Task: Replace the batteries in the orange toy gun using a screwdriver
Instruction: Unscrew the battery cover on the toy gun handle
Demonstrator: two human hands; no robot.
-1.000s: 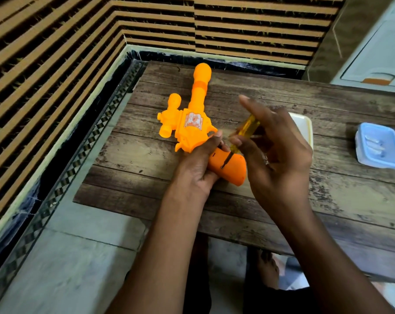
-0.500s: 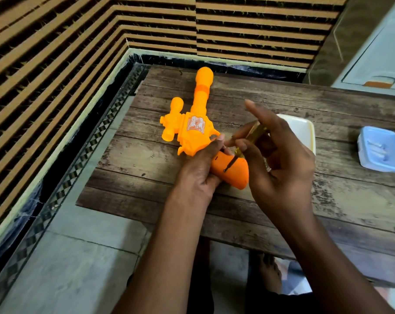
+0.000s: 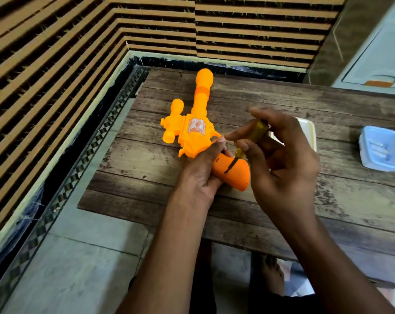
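Wooden table [image 3: 146, 159] by a striped wall [image 3: 56, 53] holds the orange toy gun [image 3: 198, 130], lying flat, barrel pointing away. Left hand [image 3: 201, 175] grips its handle. Right hand [image 3: 282, 159] pinches a yellow screwdriver [image 3: 251, 139], tip in the handle's screw hole. Blue box [image 3: 382, 148] sits far right.

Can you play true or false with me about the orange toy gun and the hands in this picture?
1. The right hand holds a yellow screwdriver. True.
2. The screwdriver tip is on the gun's long barrel. False: it is at a small hole in the grip.
3. The left hand holds the orange toy gun where grip meets body. True.
4. The blue box sits left of the gun. False: it is at the table's right side.
5. The gun lies on the wooden table. True.
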